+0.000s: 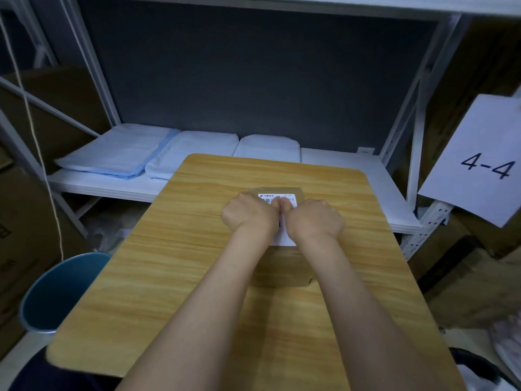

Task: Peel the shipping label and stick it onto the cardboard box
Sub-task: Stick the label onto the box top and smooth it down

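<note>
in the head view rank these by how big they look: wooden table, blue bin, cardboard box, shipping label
1. wooden table
2. blue bin
3. cardboard box, partly hidden by the arms
4. shipping label, mostly covered by both hands

- One head-worn view looks forward and down, from close above the table's near edge.
- It faces the far shelf; both forearms run from the near edge to mid-table.
</note>
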